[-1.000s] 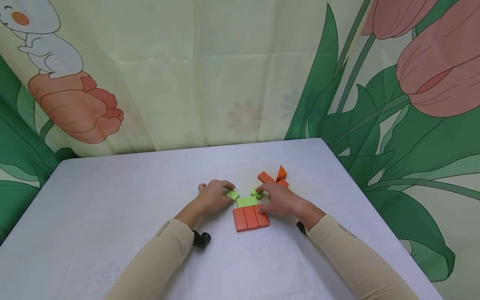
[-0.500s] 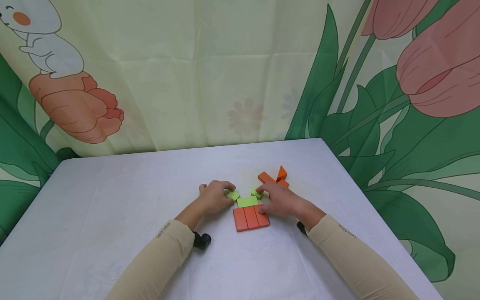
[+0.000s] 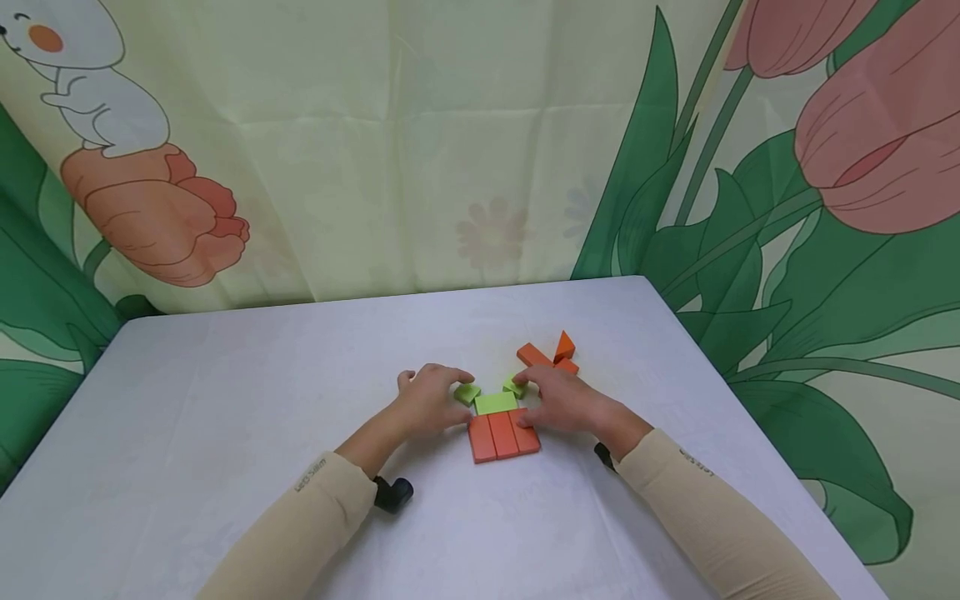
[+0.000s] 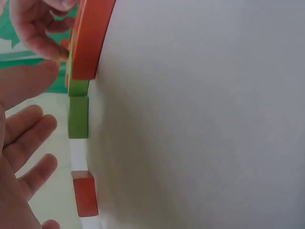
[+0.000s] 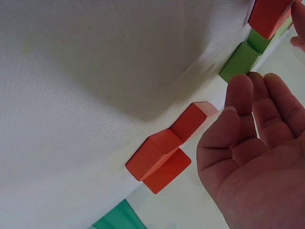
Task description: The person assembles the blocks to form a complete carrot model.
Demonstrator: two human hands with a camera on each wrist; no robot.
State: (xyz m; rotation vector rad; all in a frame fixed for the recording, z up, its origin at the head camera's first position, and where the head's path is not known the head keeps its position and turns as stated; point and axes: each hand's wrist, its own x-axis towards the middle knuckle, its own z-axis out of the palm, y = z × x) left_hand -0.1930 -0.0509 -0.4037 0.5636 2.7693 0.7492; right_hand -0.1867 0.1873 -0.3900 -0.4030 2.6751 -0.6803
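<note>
Three orange rectangular blocks [image 3: 504, 437] lie side by side on the white-covered table, with a green rectangular block [image 3: 497, 404] along their far edge. Beyond that, a small green block [image 3: 467, 394] sits at the left and another small green block [image 3: 514, 388] at the right. My left hand [image 3: 432, 398] is beside the left small block, fingers spread, its thumb close to the leftmost orange block; the left wrist view shows nothing in its grasp. My right hand [image 3: 562, 400] has a forefinger at the right small block and its thumb on the rightmost orange block.
Behind my right hand lie a loose orange rectangular block [image 3: 532, 354], an orange triangular block [image 3: 565, 345] and one more orange block [image 3: 569, 366]. A printed curtain [image 3: 345, 167] hangs behind the table [image 3: 225, 400].
My left hand has eased slightly away from the left small green block, its wrist shifting left and toward me. That block looks slightly turned. My right hand stays where it was.
</note>
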